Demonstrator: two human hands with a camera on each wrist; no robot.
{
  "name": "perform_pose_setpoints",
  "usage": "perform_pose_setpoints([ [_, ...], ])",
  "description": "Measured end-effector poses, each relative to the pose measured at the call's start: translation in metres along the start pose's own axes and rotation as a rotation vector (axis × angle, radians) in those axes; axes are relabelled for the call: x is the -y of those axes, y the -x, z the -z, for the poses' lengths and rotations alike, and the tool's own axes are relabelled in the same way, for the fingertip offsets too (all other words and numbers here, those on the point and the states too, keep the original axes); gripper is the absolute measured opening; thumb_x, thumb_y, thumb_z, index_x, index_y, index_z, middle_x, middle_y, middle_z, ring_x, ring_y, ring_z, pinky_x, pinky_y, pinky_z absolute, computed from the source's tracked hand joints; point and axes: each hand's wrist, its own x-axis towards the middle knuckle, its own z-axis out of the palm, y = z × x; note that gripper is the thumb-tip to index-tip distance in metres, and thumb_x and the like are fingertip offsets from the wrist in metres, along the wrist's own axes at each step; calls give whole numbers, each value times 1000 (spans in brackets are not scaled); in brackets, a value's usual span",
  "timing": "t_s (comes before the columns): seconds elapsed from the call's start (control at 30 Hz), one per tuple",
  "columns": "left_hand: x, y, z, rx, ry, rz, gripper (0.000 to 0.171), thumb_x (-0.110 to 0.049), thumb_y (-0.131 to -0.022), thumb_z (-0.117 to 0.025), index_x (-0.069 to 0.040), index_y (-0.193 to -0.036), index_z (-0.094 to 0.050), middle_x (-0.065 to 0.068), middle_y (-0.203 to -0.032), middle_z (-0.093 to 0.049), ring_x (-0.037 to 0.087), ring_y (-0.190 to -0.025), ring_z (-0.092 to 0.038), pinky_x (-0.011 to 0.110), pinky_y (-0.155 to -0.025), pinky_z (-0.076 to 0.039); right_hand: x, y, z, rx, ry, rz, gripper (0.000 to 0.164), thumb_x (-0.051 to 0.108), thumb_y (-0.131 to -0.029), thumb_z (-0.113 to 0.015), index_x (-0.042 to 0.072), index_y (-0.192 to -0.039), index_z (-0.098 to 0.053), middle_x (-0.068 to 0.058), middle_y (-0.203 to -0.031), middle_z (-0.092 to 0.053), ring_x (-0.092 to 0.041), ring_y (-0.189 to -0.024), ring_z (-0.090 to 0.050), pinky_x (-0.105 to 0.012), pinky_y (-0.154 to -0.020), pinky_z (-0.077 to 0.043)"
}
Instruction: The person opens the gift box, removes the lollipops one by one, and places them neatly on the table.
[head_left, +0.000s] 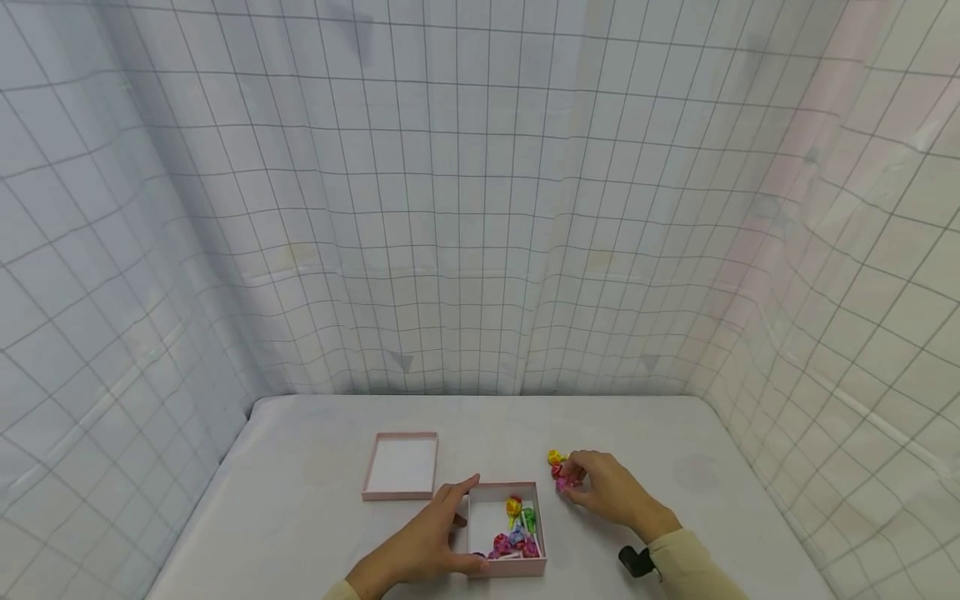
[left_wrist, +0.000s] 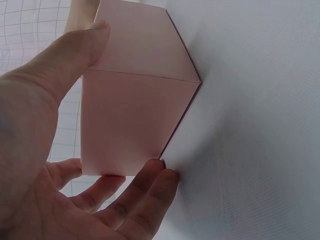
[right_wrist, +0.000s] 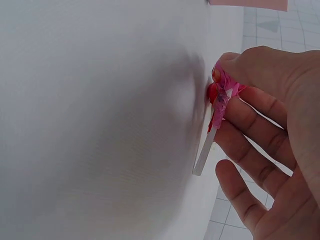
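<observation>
Gripping the pink box (head_left: 517,568) round its left side with the left hand (head_left: 423,535), seemingly for steadiness, while pinching a pink lollipop (right_wrist: 220,111) by its wrapped head in the right hand (head_left: 611,493), near the box's right side

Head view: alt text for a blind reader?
A person's left hand holds an open pink box of lollipops; the right hand pinches a pink lollipop beside others, right of the box. A pink-rimmed lid lies farther back, left.
</observation>
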Motion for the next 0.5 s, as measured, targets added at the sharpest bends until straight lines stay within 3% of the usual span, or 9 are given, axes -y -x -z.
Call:
perform_pose_setpoints([
  [0.2,-1,1,1,2,3,8,129,-50,-87,-105,-14,-185,-30,14,-159,-56,23,-125,-66,48,-105,-66,2,-1,-3,11,-5,-37,21,17,-97,-97,17,-106,-77,8,-100,-78,-6,-92,-70,-29,-83,-62],
  [0.5,-1,1,0,4,1,2,128,-50,-87,-105,-13,-184,-30,14,-157,-56,22,-124,-67,44,-102,-65,1,-2,-5,-2,-10,-24,20,15,-98,-96,16,-105,-77,7,-99,-78,-5,-90,-70,-28,-82,-62],
])
